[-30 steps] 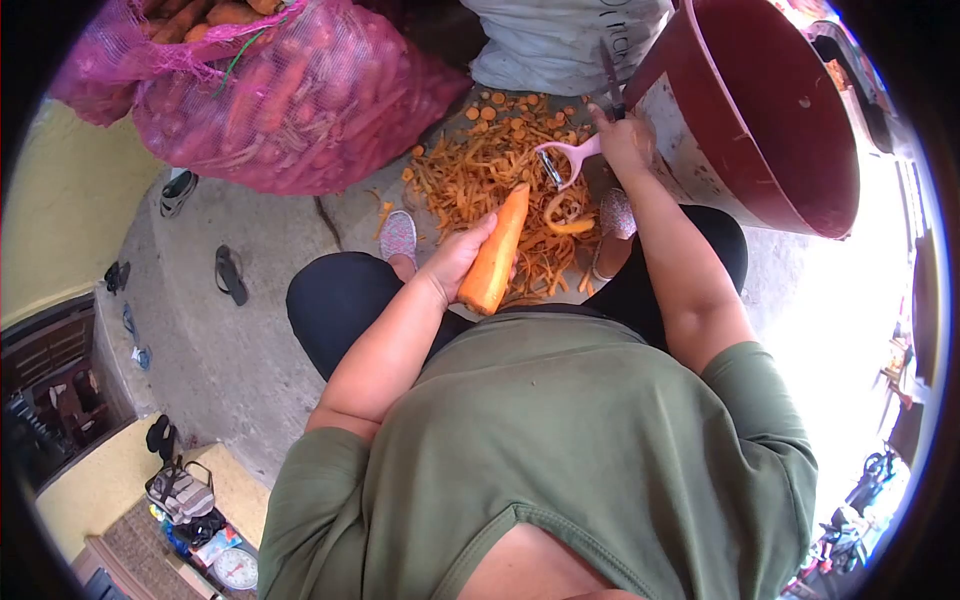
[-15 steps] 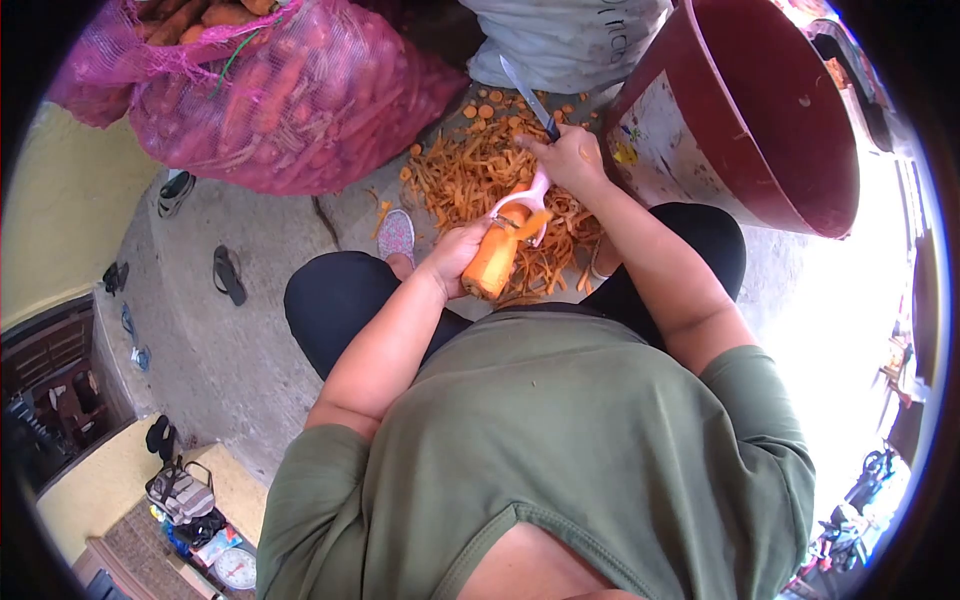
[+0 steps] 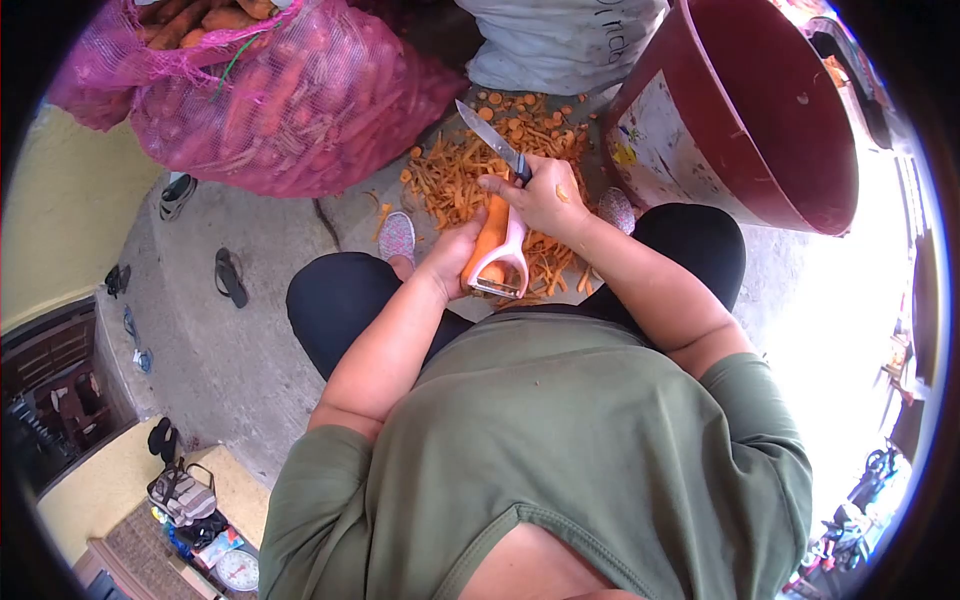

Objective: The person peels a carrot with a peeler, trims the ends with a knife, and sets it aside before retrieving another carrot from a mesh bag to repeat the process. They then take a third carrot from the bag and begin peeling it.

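My left hand is closed around an orange carrot, whose near end points toward my lap. In my right hand are both a pale pink peeler and a knife with a dark handle. The peeler's blade lies across the carrot's near end. The knife's blade sticks out past my fingers, up and to the left. A bit of carrot peel clings to the back of my right hand. Below both hands, a heap of carrot peelings and cut carrot ends covers the floor between my feet.
A pink mesh sack full of carrots stands at the upper left. A white sack sits at the back, beside a large dark red bucket on the right. Flip-flops, including a dark one, lie on the concrete floor at left.
My right hand has drawn the peeler down the carrot to its near end. The knife blade has swung left, and the curl of peel at the peeler is gone from there.
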Motion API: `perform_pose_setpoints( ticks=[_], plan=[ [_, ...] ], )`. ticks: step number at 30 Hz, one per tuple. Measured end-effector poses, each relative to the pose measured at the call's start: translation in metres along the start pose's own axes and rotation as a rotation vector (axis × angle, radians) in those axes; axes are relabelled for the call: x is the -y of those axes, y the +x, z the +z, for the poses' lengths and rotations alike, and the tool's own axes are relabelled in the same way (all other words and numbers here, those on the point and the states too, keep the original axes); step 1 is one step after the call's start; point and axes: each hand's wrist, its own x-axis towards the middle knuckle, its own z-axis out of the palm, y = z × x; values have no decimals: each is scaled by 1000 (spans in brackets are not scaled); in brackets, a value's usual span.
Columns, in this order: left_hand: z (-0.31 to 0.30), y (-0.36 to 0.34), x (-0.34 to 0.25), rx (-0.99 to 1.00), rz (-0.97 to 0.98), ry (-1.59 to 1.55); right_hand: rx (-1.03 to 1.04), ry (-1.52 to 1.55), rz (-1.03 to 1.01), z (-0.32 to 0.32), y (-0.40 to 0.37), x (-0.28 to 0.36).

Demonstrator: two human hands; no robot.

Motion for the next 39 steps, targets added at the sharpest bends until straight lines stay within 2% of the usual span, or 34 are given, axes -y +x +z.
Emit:
perform_pose_setpoints(
  ticks=[1, 3, 5, 8, 10, 11, 13, 15, 17, 19, 22, 25, 27, 28, 30, 34, 37, 39],
  plan=[
    [-2, -2, 0, 20, -2, 65, -20, -32, -8, 3, 3, -2],
    [-6, -8, -1, 62, -9, 197, -157, -60, 132, -7, 31, -25],
    [-10, -8, -1, 46, -48, 158, -420, -175, 250, -23, 63, -63],
    [-13, -7, -2, 41, -50, 157, -353, -2, 273, -38, 61, -63],
    [-15, -2, -2, 83, -36, 119, -310, -52, 160, -14, 39, -31],
    [-13, 0, -1, 69, -26, 81, -118, 19, 130, -12, 19, -9],
    [-8, 2, 2, 34, -8, 3, 39, 4, 7, -1, -5, 9],
    [-9, 0, 5, 65, -28, 68, -56, -104, -12, 8, 8, -7],
    [-19, 2, 7, 70, -64, 180, -214, -122, 142, -4, 40, -32],
    [-14, -2, 6, 62, -81, 160, -343, -120, 265, -31, 68, -70],
    [-14, -5, 2, 36, -67, 168, -364, -27, 318, -45, 67, -69],
    [-17, -1, -3, 16, -57, 198, -224, -97, 198, -19, 38, -30],
    [-15, -1, -3, 24, -68, 216, -148, -81, 159, -9, 29, -26],
    [-15, -1, -2, 97, -78, 200, -120, -63, 184, -12, 36, -32],
    [-14, -2, 0, 242, -96, 170, -221, -56, 230, -11, 55, -58],
    [-2, -18, -5, 286, -43, 359, -445, -289, 319, -32, 85, -91],
    [-1, -22, -5, 227, -39, 394, -340, -193, 369, -41, 83, -83],
    [-1, -19, -5, 186, -16, 400, -308, -167, 209, -19, 67, -68]
  ],
)
